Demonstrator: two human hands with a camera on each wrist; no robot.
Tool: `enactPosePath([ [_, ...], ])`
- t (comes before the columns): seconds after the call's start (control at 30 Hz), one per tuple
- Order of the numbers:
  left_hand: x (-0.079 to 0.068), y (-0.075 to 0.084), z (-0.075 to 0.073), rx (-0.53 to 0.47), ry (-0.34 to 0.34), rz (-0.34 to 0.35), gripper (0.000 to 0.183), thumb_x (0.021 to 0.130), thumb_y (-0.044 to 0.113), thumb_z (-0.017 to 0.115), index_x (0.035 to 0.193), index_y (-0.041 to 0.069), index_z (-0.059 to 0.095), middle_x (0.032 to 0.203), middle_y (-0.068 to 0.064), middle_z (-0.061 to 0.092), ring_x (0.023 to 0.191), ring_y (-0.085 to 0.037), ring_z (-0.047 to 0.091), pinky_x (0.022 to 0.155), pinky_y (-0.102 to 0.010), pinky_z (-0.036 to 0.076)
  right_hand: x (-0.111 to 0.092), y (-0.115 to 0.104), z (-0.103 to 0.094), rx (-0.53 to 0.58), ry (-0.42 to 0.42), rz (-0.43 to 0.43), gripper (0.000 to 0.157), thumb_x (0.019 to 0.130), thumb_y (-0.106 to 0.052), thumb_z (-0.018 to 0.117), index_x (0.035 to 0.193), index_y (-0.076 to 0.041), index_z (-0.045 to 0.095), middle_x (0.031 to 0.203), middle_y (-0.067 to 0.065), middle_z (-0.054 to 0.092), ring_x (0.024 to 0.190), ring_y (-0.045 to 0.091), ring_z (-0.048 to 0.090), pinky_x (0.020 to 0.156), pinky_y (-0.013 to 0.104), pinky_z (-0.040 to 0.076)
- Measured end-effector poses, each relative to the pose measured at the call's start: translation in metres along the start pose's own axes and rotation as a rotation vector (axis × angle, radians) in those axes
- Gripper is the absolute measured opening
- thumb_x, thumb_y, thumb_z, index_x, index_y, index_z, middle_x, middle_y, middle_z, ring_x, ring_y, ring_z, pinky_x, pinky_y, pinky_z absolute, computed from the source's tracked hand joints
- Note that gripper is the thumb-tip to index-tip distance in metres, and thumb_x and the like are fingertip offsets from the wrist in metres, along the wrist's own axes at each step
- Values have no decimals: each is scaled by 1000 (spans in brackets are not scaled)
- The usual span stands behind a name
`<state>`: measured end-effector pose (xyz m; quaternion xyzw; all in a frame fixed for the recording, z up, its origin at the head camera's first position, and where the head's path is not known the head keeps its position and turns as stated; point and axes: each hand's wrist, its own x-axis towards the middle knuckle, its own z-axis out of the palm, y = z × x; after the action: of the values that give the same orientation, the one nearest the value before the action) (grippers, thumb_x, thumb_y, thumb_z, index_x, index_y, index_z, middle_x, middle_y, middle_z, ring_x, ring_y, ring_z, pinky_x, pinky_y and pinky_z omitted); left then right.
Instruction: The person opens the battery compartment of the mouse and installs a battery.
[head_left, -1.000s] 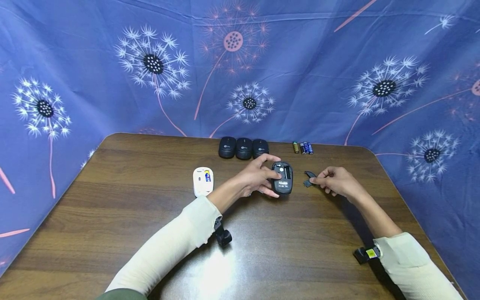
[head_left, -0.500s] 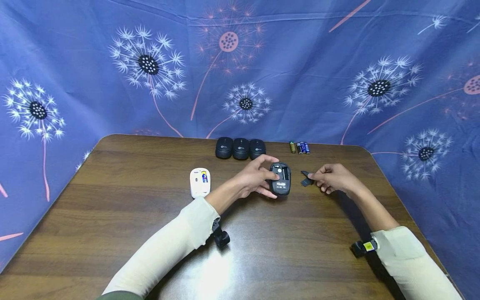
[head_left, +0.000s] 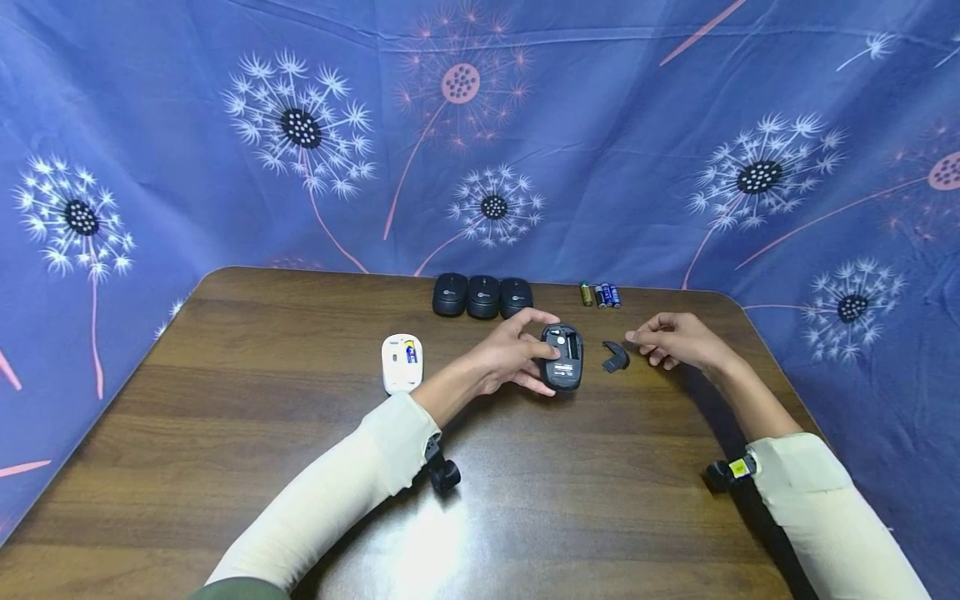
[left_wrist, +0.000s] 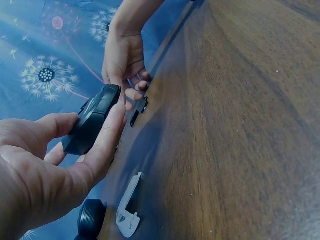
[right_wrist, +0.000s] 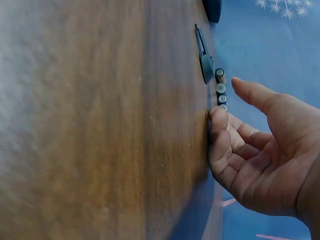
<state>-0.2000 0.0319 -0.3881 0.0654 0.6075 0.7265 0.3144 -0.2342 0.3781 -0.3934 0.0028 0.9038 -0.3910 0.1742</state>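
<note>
- Left hand: gripping black mouse above the table, underside up; slack fingers could drop it.
- Right hand: released, loosely curled.
- Black cover (loose, between mouse and right hand): stray knuckle might nudge it.
- Batteries behind: a bump could roll them.

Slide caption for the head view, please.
Left hand gripping an upturned black mouse, right hand free beside a loose dark cover.

The head view looks forward and down; both wrist views (closer, turned sideways) share its tabletop.
</note>
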Motion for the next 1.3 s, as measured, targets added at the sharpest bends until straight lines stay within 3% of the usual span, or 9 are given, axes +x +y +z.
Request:
enactPosePath([
  [0.37,1,0,0,-9,-6,8,62,107,-7,65,162,17,49,125,-21,64,107,-49,81,75,-45,76,22,2,-9,-35,5,-91,56,109,-34,78,147,4,62,101,6,79,87,13,73,71,31,68],
  [0.5,0,0,1,-8,-1,2,61,107,-6,66,161,18,51,124,-20,63,105,-48,82,74,-45,76,31,4,-13,-33,18,-110,62,107,-35,80,153,1,59,109,9,82,91,13,74,74,32,69],
  [0.63,-1,0,1,-6,-1,2,60,107,-6,66,160,18,51,123,-19,64,106,-49,81,75,-45,76,41,7,-16,-22,30,-123,65,106,-32,82,157,0,57,112,4,83,91,11,73,74,32,68],
  [0.9,0,1,3,-5,-8,7,61,107,-6,66,161,17,50,127,-21,64,110,-51,81,75,-45,77,54,6,-19,45,16,-117,73,102,-26,87,161,0,53,98,-11,80,83,10,71,67,30,65],
  [1.3,2,1,4,-13,-8,10,60,107,-6,66,160,17,51,128,-22,64,112,-51,80,77,-47,77,72,11,-26,138,-18,-40,81,101,-21,88,167,-1,46,96,-10,77,71,9,68,57,27,65],
])
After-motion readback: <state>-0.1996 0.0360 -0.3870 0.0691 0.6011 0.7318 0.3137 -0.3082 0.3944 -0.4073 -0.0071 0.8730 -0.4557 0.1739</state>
